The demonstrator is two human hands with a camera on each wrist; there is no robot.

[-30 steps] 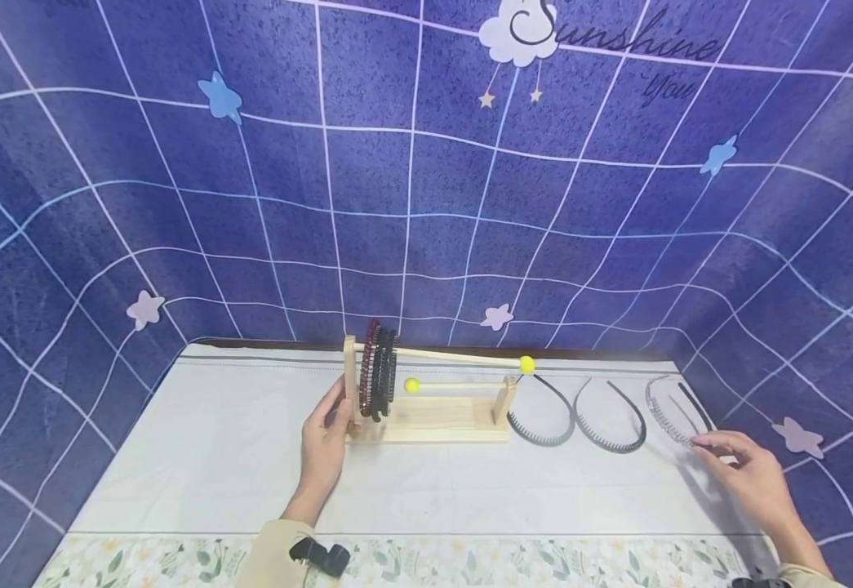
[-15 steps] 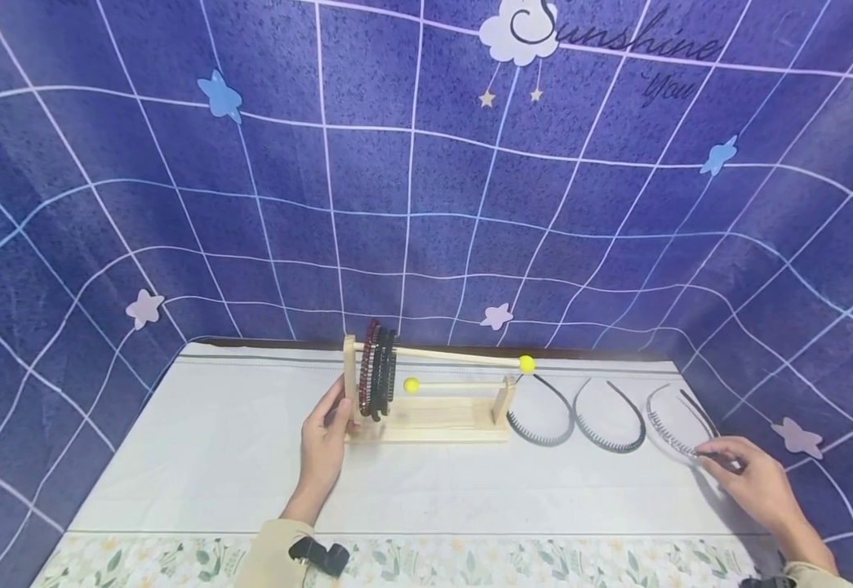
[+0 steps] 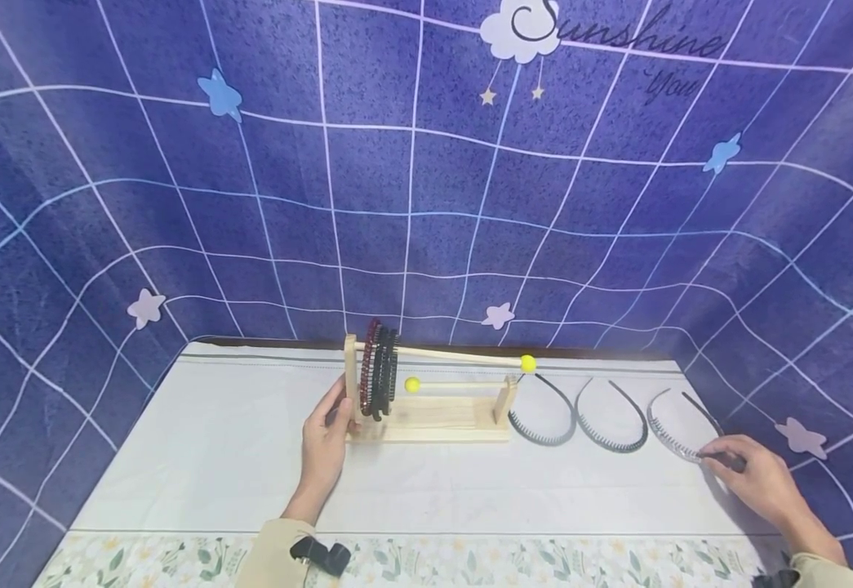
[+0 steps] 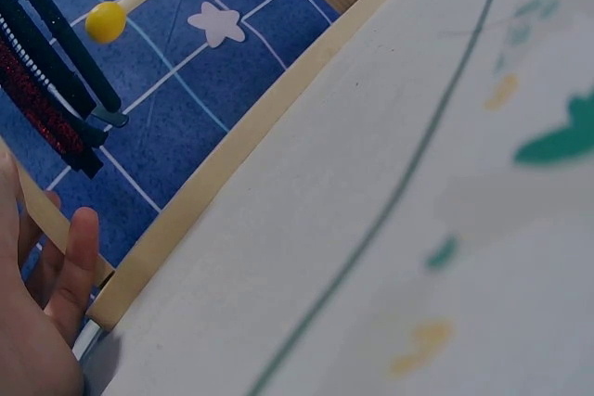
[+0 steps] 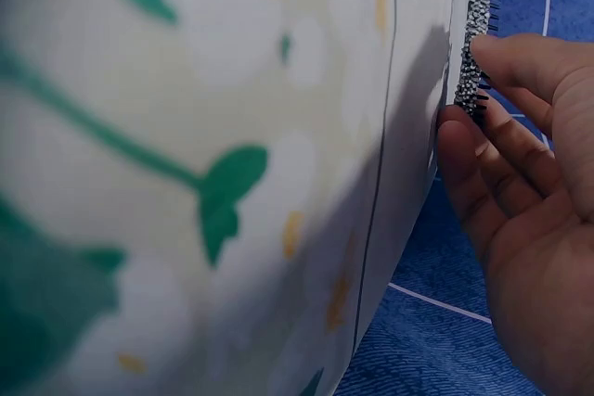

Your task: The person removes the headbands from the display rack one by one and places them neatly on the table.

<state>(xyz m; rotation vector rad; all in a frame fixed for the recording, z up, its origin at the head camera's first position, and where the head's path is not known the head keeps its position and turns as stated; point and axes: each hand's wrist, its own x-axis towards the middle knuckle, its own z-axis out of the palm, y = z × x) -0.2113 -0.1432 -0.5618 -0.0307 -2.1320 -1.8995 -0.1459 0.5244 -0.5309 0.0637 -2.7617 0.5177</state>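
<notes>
at centre of the white cloth [image 3: 470, 490]: one pale wooden stand [image 3: 441, 416], two rods [image 3: 463, 385], two yellow ball tips [image 3: 528, 363]; left hand [image 3: 326, 441] gripping the left upright [image 3: 350, 363], presumably to steady it. hung on the higher rod [image 3: 455, 356], at its left end: one dark-red headband [image 3: 368, 376], at least two black ones [image 3: 391, 380]. right of the stand, lying apart, perhaps for singling out: two dark toothed headbands [image 3: 620, 448], one silver-beaded headband [image 5: 477, 2], its near curve pinched by the right hand [image 3: 757, 482], likely handiest.

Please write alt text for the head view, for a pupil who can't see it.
A person's left hand grips a wooden stand with headbands hanging on its upper rod, while the right hand pinches a toothed headband at far right. Two dark headbands lie in between on a white tablecloth.
</notes>
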